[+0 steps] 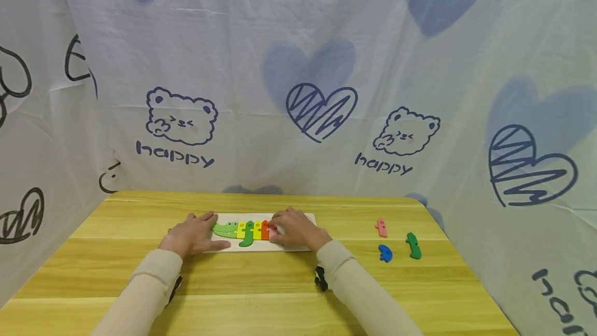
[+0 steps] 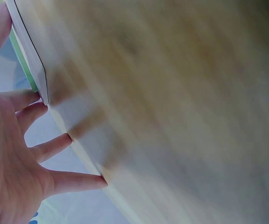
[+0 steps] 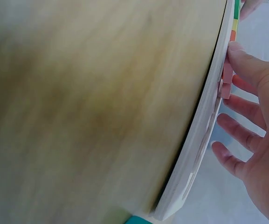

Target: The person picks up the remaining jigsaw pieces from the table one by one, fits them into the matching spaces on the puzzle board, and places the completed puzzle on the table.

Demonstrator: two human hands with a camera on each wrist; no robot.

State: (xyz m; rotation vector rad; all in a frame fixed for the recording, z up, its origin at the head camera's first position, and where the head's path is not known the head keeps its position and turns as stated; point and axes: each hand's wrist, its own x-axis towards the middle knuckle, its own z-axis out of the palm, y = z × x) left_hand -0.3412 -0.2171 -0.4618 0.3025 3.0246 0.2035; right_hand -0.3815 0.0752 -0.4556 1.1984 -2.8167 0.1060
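Note:
A pale wooden puzzle board (image 1: 263, 247) lies on the table with a crocodile made of coloured pieces on it. The green head (image 1: 225, 231) is at the left, followed by yellow, green and orange body pieces. My left hand (image 1: 190, 235) rests on the board's left end, its fingers spread in the left wrist view. Over the board's right part, my right hand (image 1: 295, 228) pinches a pink puzzle piece (image 3: 227, 72) between thumb and index finger, beside the orange piece. The other right fingers are loosely bent. My right hand partly hides the board's right end.
Loose on the table's right side lie another pink piece (image 1: 381, 227), a blue piece (image 1: 385, 253) and a dark green piece (image 1: 413, 246). The wooden tabletop (image 1: 252, 294) ends at a hanging white cloth (image 1: 252, 170) behind and at both sides.

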